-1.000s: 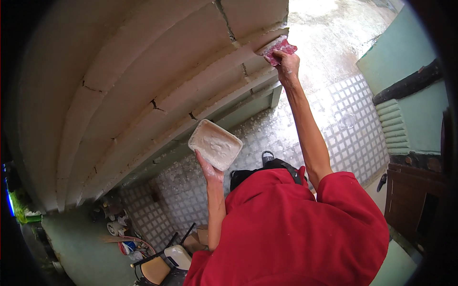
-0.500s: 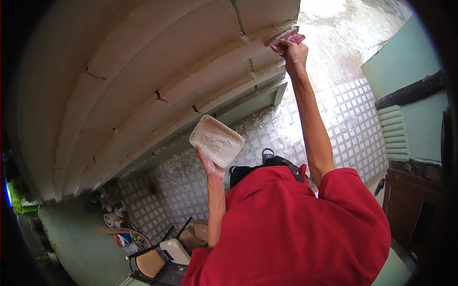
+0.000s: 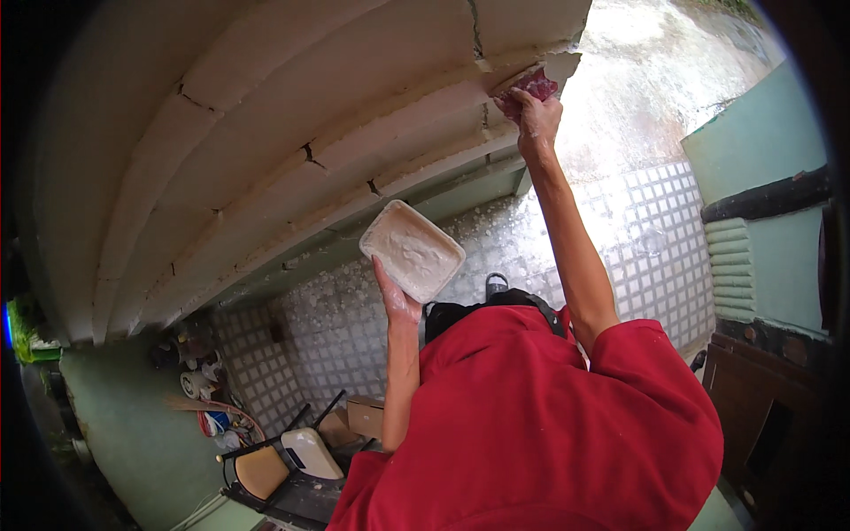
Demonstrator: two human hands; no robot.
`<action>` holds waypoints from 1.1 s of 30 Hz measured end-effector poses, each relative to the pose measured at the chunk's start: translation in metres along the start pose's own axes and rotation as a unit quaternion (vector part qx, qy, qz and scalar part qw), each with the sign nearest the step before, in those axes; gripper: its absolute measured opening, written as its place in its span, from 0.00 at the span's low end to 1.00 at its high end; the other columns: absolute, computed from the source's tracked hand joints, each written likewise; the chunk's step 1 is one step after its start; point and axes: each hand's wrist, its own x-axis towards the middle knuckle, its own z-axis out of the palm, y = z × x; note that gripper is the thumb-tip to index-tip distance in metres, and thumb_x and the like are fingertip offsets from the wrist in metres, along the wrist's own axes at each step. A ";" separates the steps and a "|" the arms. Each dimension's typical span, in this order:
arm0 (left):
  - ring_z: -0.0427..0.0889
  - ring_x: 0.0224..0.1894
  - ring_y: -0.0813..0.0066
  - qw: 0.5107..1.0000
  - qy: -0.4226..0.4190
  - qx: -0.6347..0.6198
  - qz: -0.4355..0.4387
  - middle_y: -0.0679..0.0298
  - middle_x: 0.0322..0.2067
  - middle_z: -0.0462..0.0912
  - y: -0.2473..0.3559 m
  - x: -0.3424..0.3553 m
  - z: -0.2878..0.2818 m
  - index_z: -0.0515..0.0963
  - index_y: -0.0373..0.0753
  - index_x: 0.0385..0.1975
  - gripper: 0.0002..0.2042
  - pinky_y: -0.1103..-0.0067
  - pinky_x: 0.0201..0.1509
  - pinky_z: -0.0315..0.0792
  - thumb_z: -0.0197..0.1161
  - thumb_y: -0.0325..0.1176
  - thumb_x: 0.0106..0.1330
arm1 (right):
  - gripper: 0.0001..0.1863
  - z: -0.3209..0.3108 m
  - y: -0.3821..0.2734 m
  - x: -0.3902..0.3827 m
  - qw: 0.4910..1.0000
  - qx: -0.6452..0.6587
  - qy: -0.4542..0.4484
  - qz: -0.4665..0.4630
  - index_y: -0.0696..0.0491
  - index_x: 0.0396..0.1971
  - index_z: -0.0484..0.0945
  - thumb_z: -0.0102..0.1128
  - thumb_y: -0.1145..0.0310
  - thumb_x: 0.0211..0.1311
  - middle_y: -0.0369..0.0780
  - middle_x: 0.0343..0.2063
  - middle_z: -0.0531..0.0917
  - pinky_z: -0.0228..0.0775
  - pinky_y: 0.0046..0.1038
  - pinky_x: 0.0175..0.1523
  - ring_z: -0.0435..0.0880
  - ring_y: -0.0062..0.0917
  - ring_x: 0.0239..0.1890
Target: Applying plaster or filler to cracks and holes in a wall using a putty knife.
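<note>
My left hand [image 3: 397,299] grips a shallow, pale rectangular tray [image 3: 376,232] by its lower left side. White paste [image 3: 414,250] covers the tray's inside, and white smears mark my fingers. At the end of my outstretched right arm, my right hand [image 3: 539,124] is closed round a pinkish-red pad [image 3: 537,84] smeared with white, its exact kind unclear. The pad rests against a long pale moulding [image 3: 425,115], close to its right end. Dark cracks [image 3: 310,154] cut across the stepped mouldings at several places.
Below lies a floor of patterned tiles [image 3: 637,221], with a bright paved area [image 3: 655,80] beyond. Chairs [image 3: 261,473], a cardboard box [image 3: 365,414] and assorted clutter [image 3: 208,394] stand at the lower left. A pale green wall [image 3: 770,133] and brown cabinet [image 3: 753,398] border the right.
My right hand and the pad have shifted slightly left and toward me along the moulding. The tray sits slightly further right in view, and the whole view has tilted a little.
</note>
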 end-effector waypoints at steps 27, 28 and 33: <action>0.65 0.65 0.62 1.000 0.008 0.008 -0.012 0.63 0.65 0.63 0.000 -0.009 -0.001 0.56 0.45 0.68 0.34 0.63 0.68 0.62 0.46 0.60 0.69 | 0.07 -0.003 -0.030 -0.038 0.983 0.105 -0.108 0.102 0.67 0.36 0.74 0.54 0.83 0.58 0.48 0.35 0.81 0.84 0.33 0.41 0.85 0.35 0.33; 0.65 0.65 0.62 1.000 0.013 0.007 -0.011 0.63 0.65 0.63 0.001 -0.009 -0.001 0.56 0.45 0.68 0.34 0.63 0.68 0.62 0.46 0.60 0.69 | 0.07 -0.012 -0.030 -0.041 0.981 0.120 -0.110 0.109 0.67 0.38 0.74 0.54 0.82 0.59 0.48 0.36 0.81 0.84 0.34 0.42 0.85 0.35 0.36; 0.67 0.63 0.63 1.000 -0.011 0.005 -0.009 0.61 0.63 0.65 0.006 -0.015 0.008 0.56 0.42 0.67 0.36 0.65 0.67 0.64 0.45 0.62 0.68 | 0.11 -0.065 -0.018 -0.086 0.966 0.139 -0.116 0.185 0.63 0.43 0.73 0.54 0.78 0.60 0.44 0.40 0.81 0.81 0.34 0.46 0.83 0.31 0.42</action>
